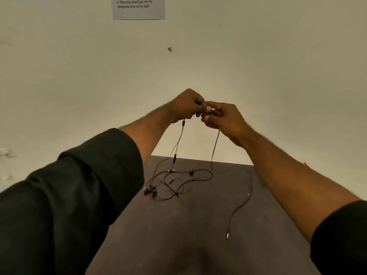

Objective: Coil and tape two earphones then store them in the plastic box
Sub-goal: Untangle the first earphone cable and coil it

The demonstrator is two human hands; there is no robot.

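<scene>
Both arms are stretched out and up in front of the wall, dark sleeves pushed back to around the elbows, and the two hands meet in the middle, fingertips touching. The left hand (185, 105) is curled into a loose fist with its grip pinched on the earphone cable (179, 138), knuckles pointing up. The right hand (221, 116) comes in from the other side, index finger and thumb pinching the same cable right beside the left fingertips, other fingers half folded. From the left grip a strand drops straight down with a small inline piece just under the hand and another lower on the line; from under the right grip a second strand hangs down too, a bit blurry. Both strands run down to the dark desk (198, 235) well below the hands. Below and slightly left of the left grip there's a messy tangle of cable (178, 183) lying on the desk, with the earbuds (150, 191) bunched at its left end. Whether that pile is one earphone or two mixed together, I can't tell. Below the right grip a long single line trails toward the camera and ends in a plug (227, 235) lying flat on the desk. A printed paper sheet (139, 7) is stuck on the wall (79, 66) high above the hands, partly cut off.
</scene>
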